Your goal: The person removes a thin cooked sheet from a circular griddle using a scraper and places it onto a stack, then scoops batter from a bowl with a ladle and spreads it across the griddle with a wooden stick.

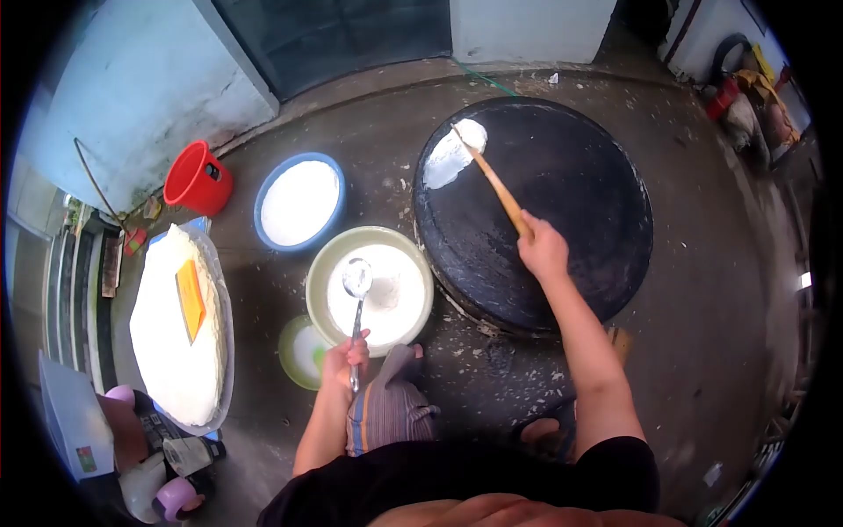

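My left hand (346, 362) is closed around the handle of a metal ladle (357, 277), whose bowl is over a pale green basin (424, 303) of white batter (386, 294). My right hand (543, 246) grips a wooden spreader (500, 189) by its handle. The spreader's far end touches a patch of white batter (450, 156) at the upper left of a large round black griddle (571, 202). A striped cloth (391, 408) lies just below the green basin.
Left of the griddle are a blue basin (300, 202) of white contents, a red bucket (198, 178) and a small green bowl (303, 351). A pale stack (171, 342) with an orange item (190, 300) is at far left. Bags (746, 114) lie at upper right.
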Tool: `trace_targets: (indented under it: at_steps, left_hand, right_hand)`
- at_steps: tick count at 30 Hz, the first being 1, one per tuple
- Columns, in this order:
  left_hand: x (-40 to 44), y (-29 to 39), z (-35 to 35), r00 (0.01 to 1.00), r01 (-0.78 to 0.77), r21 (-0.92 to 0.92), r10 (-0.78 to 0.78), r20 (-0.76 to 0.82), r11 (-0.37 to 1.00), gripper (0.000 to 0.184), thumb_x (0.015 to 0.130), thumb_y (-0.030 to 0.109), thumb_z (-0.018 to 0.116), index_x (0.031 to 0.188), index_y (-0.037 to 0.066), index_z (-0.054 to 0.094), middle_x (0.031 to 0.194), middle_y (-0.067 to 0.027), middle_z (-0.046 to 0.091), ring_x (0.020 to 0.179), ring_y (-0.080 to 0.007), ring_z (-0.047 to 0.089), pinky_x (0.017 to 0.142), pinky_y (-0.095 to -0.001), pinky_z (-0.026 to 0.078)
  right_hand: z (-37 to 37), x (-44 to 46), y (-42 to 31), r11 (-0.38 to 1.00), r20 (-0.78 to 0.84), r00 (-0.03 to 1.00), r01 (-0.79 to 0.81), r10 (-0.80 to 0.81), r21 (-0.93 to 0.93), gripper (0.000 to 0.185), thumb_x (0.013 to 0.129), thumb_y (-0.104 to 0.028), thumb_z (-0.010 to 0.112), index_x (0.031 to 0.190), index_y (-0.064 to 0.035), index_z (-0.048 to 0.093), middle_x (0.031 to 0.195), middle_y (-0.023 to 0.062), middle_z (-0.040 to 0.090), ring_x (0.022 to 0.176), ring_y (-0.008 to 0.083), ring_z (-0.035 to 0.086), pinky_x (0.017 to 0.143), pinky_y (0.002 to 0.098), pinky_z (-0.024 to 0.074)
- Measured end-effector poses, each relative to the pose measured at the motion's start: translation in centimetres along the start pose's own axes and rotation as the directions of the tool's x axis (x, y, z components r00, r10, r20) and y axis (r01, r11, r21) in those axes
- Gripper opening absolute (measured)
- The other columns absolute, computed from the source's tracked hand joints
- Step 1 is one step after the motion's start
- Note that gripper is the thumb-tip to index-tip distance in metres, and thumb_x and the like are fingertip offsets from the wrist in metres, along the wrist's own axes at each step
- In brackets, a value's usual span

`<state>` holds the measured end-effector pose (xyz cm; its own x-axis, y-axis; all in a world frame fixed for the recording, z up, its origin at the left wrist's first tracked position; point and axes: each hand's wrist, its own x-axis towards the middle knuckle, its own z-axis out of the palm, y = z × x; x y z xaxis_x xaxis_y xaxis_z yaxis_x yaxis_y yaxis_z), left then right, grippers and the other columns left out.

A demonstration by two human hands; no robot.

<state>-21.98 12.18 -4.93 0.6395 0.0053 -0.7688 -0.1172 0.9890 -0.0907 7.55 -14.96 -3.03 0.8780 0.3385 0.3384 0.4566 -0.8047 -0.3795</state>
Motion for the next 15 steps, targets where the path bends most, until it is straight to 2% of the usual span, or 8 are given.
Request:
trace_targets:
  at_steps: [1, 2, 3, 5, 7, 10, 12, 15]
  left_hand:
    - [0.1, 0.1, -0.5, 1.0, 0.002, 0.005, -0.002, 0.001, 1.0, 0.031, 0.091, 0.015, 0.03, 0.111, -0.007, 0.04, 0.068, -0.005, 0.043, 0.048, -0.009, 0.035, 0.038, -0.0193, 0.032]
    - [0.4, 0.1, -0.9, 1.0, 0.026, -0.03, -0.026, 0.008, 0.999, 0.031, 0.091, 0.015, 0.03, 0.11, -0.007, 0.04, 0.068, -0.005, 0.043, 0.048, -0.009, 0.035, 0.038, -0.0193, 0.032]
    - [0.7, 0.1, -1.2, 0.999, 0.051, -0.066, -0.05, 0.016, 0.996, 0.031, 0.091, 0.014, 0.03, 0.11, -0.008, 0.04, 0.068, -0.0051, 0.043, 0.048, -0.0091, 0.035, 0.039, -0.0192, 0.032]
    - [1.2, 0.4, -1.8, 0.997, 0.075, -0.074, -0.073, 0.031, 0.994, 0.031, 0.091, 0.014, 0.03, 0.11, -0.008, 0.04, 0.069, -0.0053, 0.043, 0.048, -0.0093, 0.035, 0.039, -0.0192, 0.032]
    - [1.2, 0.2, -1.9, 0.995, 0.087, -0.06, -0.083, 0.062, 0.994, 0.031, 0.091, 0.014, 0.031, 0.11, -0.008, 0.041, 0.068, -0.0049, 0.042, 0.048, -0.0094, 0.035, 0.039, -0.0192, 0.032]
    - [0.7, -0.3, -0.8, 0.999, 0.035, 0.008, -0.035, -0.007, 0.999, 0.03, 0.091, 0.014, 0.031, 0.109, -0.007, 0.041, 0.068, -0.0049, 0.042, 0.048, -0.0092, 0.035, 0.039, -0.0193, 0.032]
    - [1.1, -0.1, -1.1, 0.998, 0.069, -0.036, -0.068, 0.017, 0.997, 0.03, 0.091, 0.014, 0.031, 0.109, -0.007, 0.041, 0.068, -0.0049, 0.042, 0.048, -0.0091, 0.035, 0.04, -0.0192, 0.032]
    - [1.8, 0.2, -2.0, 0.992, 0.118, -0.073, -0.115, 0.046, 0.99, 0.03, 0.091, 0.015, 0.032, 0.109, -0.007, 0.041, 0.068, -0.0047, 0.042, 0.048, -0.0089, 0.035, 0.04, -0.0191, 0.032]
  right_hand:
    - [-0.1, -0.3, -1.2, 0.972, -0.022, 0.998, -0.056, 0.062, 0.228, 0.039, 0.068, -0.014, 0.055, 0.107, -0.0157, 0.058, 0.078, 0.0088, 0.054, 0.073, 0.0253, 0.057, 0.065, 0.037, 0.0474]
    - [-0.9, -1.3, -2.3, 0.978, -0.001, 1.0, -0.01, 0.011, 0.207, 0.035, 0.069, -0.014, 0.055, 0.104, -0.0147, 0.06, 0.078, 0.0103, 0.055, 0.077, 0.0255, 0.058, 0.066, 0.0369, 0.0475]
    - [-2.3, -1.7, -3.2, 0.998, 0.189, 0.982, -0.017, 0.007, 0.052, 0.039, 0.069, -0.014, 0.055, 0.108, -0.0153, 0.058, 0.079, 0.0096, 0.054, 0.073, 0.0264, 0.057, 0.064, 0.037, 0.0474]
    - [-1.0, -0.4, -0.4, 0.976, 0.079, 0.992, 0.11, -0.097, -0.186, 0.043, 0.07, -0.014, 0.055, 0.113, -0.0154, 0.054, 0.08, 0.0086, 0.053, 0.069, 0.0263, 0.056, 0.062, 0.0371, 0.0472]
    - [-1.1, 2.0, 1.1, 0.965, 0.034, 0.999, -0.012, 0.021, -0.263, 0.042, 0.072, -0.014, 0.054, 0.113, -0.0146, 0.053, 0.083, 0.0088, 0.056, 0.07, 0.0282, 0.057, 0.064, 0.0373, 0.0471]
    - [0.2, 1.2, -0.5, 0.943, 0.033, 0.981, -0.195, 0.194, 0.27, 0.033, 0.073, -0.015, 0.051, 0.105, -0.0125, 0.058, 0.093, 0.0113, 0.06, 0.086, 0.0289, 0.057, 0.073, 0.0371, 0.046]
    - [0.6, 0.7, -1.0, 0.98, -0.035, 0.997, -0.054, 0.062, 0.193, 0.035, 0.071, -0.016, 0.053, 0.106, -0.0146, 0.058, 0.088, 0.0102, 0.059, 0.082, 0.0286, 0.057, 0.072, 0.0381, 0.0462]
    - [-0.2, 2.7, 0.1, 0.956, -0.026, 0.999, 0.026, -0.036, -0.291, 0.037, 0.069, -0.011, 0.055, 0.107, -0.0154, 0.056, 0.071, 0.0097, 0.052, 0.066, 0.0279, 0.057, 0.059, 0.039, 0.0463]
